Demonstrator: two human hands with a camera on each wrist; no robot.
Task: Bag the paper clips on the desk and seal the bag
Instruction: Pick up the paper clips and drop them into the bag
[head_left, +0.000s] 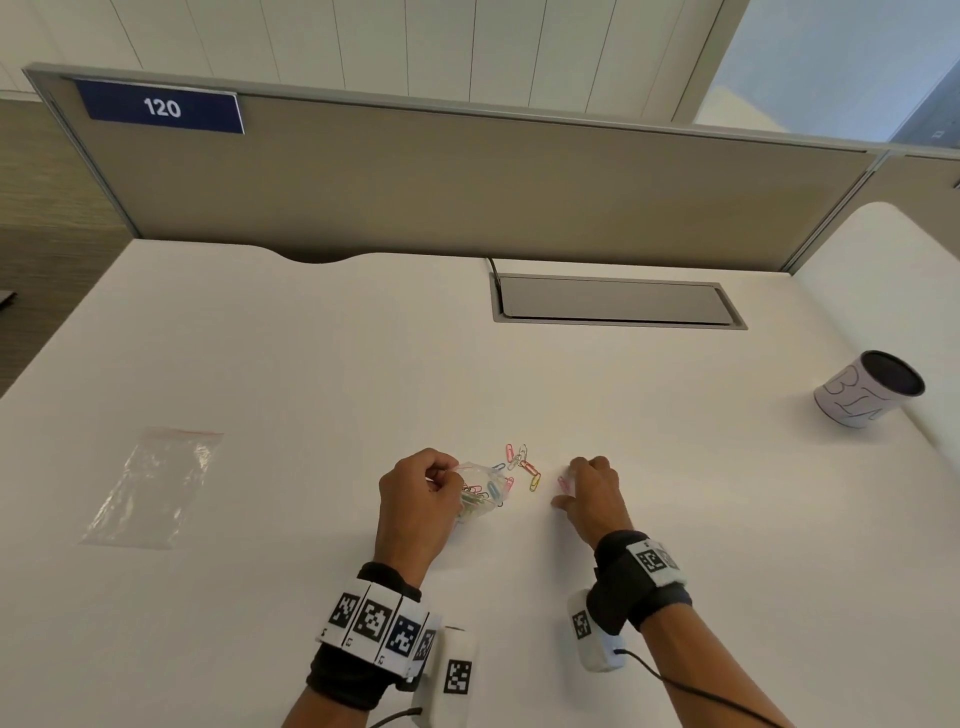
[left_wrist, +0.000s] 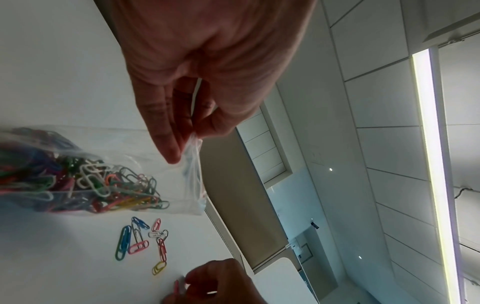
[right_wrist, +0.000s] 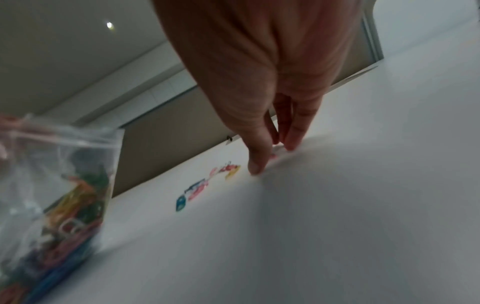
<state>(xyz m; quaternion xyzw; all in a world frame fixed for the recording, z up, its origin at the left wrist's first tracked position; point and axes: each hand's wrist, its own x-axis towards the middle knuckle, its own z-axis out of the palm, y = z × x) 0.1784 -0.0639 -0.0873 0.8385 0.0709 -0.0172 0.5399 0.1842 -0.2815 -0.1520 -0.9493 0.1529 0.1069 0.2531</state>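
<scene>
Left hand: the left hand (head_left: 415, 499), nearest the head camera at about 6 o'clock, pinched the top edge of a small clear plastic zip bag (left_wrist: 109, 174) between thumb and fingertips (left_wrist: 171, 152), holding its mouth up off the white desk top (head_left: 260, 338).
Bag contents: a thick tangle of coloured wire paper clips (left_wrist: 78, 185) already lay inside the zip bag; most of the bagging looked done.
Loose clips: a small cluster of coloured paper clips (head_left: 522, 465) lay on the desk top just right of the zip bag, blue, pink, white, red and yellow among them, some hooked together.
Right hand: the right hand (head_left: 589, 491), at about 5 o'clock, was pressed fingers-down on the desk top, its thumb and fingertips (right_wrist: 255, 166) closing on a single pink paper clip (head_left: 563, 484); the clip seemed grasped but not lifted.
Left to do: by my reading, this pink clip and the loose cluster needed bagging, then the strip pressing closed.
Spare bag: an empty clear zip bag with a red top strip (head_left: 156, 488) lay flat at 9 o'clock, well apart from the hands.
Cup: a white paper cup with dark scrawl and a black inside (head_left: 867, 389) stood at 2 o'clock, well apart.
Hatch: a grey cable hatch (head_left: 615, 301) sat at 1 o'clock.
Obstruction: nothing stood between the loose cluster and the zip bag; the linked clips might snag at its narrow mouth.
</scene>
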